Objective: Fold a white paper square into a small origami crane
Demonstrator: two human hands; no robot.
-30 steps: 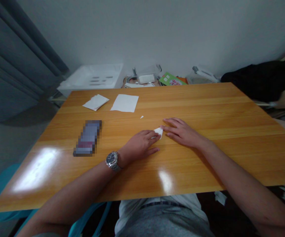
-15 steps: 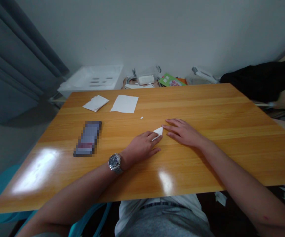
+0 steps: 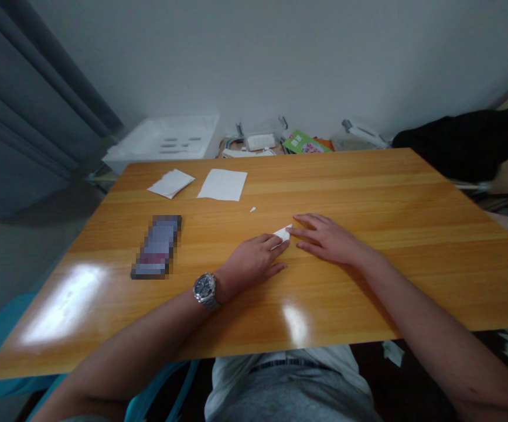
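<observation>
A small folded piece of white paper [image 3: 282,233] lies on the wooden table between my hands. My left hand [image 3: 254,258], with a watch [image 3: 205,288] on its wrist, rests over the near left part of the paper and presses it down with outstretched fingers. My right hand [image 3: 324,237] comes in from the right, fingers spread, and one fingertip touches the paper's right end. The part of the paper under my left fingers is hidden. A tiny white scrap [image 3: 252,209] sits just beyond the paper.
A square white sheet [image 3: 222,184] and a stack of folded paper [image 3: 171,183] lie at the far left of the table [image 3: 368,187]. A pixelated phone [image 3: 157,246] is on the left. Behind the table are a white tray [image 3: 161,138] and a green booklet [image 3: 304,142].
My right fingertip has shifted slightly left onto the paper's right end, and the tip of the paper looks a little different in shape. My left hand has stayed in place.
</observation>
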